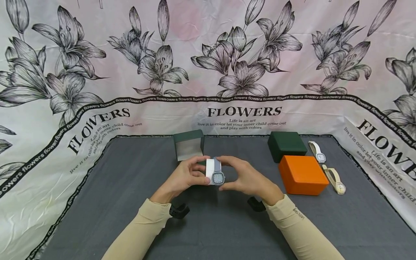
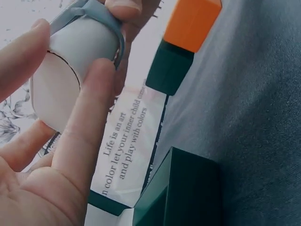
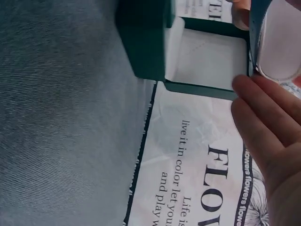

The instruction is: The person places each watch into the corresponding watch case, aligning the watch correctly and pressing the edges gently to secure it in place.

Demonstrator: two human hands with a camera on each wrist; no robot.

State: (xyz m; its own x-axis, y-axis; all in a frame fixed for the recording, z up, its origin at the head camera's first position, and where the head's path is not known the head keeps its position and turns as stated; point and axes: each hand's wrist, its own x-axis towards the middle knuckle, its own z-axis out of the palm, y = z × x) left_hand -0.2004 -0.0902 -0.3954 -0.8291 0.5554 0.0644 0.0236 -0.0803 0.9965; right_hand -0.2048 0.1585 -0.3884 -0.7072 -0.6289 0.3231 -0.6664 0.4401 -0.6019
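A wristwatch (image 1: 217, 177) with a blue-grey strap is wrapped around a white watch cushion (image 1: 209, 171), held up over the middle of the table. My left hand (image 1: 190, 175) grips the cushion's left end between thumb and fingers. From the other side, my right hand (image 1: 248, 177) holds the watch, its thumb low near the dial and its fingers up by the strap. In the left wrist view the strap (image 2: 101, 16) circles one end of the cushion (image 2: 54, 82). Just behind the hands stands an open dark green box (image 1: 189, 144) with a pale lining.
On the right of the grey cloth (image 1: 139, 180) stand a closed green box (image 1: 286, 144) and an orange box (image 1: 302, 177). Beside them lie a white-strapped watch (image 1: 317, 151) and a cream-strapped watch (image 1: 336, 180). A flower-printed backdrop (image 1: 182, 115) borders the table.
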